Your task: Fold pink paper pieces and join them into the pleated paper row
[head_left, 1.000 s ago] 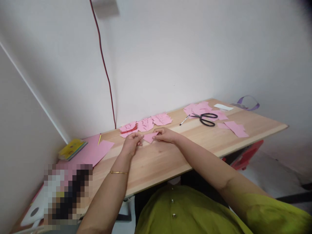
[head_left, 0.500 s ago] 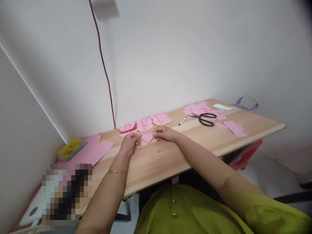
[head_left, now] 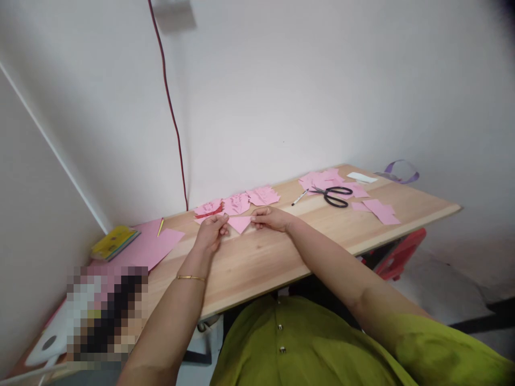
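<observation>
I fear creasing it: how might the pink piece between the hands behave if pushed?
The pink piece is probably light, being small and papery. Held between left hand and right hand, it looks flat, so perhaps stiffish. Looking thin, it might crease.

Between our left hand (head_left: 211,232) and right hand (head_left: 271,219) we have a pink triangular paper (head_left: 240,223), before three pink jagged paper pieces (head_left: 236,204) in a row on the flat wooden surface (head_left: 257,262). To our right, black-handled metal scissors (head_left: 326,191) lie partly on pink paper scraps (head_left: 322,177), right of a slim white pen (head_left: 300,197). To our left, a yellow rectangular packet (head_left: 113,241) sits on pink paper sheets (head_left: 161,248).
</observation>
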`<state>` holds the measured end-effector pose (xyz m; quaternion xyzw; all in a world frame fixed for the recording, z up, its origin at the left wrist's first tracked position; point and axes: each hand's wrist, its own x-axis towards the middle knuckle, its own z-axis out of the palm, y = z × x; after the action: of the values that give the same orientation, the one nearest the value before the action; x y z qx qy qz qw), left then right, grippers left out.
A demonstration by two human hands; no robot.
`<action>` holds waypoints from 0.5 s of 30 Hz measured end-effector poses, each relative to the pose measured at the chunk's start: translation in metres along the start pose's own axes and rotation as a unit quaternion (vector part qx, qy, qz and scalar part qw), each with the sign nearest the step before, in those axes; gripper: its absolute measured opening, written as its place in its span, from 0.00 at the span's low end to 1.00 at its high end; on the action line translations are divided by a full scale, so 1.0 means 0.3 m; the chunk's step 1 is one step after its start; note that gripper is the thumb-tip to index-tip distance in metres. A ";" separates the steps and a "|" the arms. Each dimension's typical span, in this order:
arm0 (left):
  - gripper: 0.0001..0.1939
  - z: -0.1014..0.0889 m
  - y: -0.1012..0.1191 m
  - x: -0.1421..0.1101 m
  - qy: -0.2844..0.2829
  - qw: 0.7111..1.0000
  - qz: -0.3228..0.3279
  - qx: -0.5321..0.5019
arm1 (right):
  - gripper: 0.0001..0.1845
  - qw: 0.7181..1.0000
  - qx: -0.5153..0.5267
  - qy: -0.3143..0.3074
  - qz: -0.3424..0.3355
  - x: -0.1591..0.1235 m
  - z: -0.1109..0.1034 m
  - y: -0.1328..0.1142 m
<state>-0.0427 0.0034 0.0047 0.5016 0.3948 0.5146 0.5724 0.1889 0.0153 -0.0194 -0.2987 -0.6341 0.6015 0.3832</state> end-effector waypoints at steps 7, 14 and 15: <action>0.18 -0.008 -0.001 0.009 0.007 1.000 -0.013 -0.024 | 0.20 0.999 0.023 0.015 0.016 0.000 0.003 -0.004; 0.20 0.004 -0.014 -0.002 -0.027 0.998 -0.062 0.004 | 0.21 0.999 0.000 0.050 0.008 0.002 0.013 -0.004; 0.19 0.010 -0.013 -0.006 -0.037 0.997 -0.068 0.007 | 0.21 0.998 -0.008 0.056 0.006 0.003 0.013 -0.004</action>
<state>-0.0393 0.0013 0.0014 0.4959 0.4107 0.4527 0.6168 0.1853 0.0139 -0.0182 -0.3388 -0.6145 0.5808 0.4127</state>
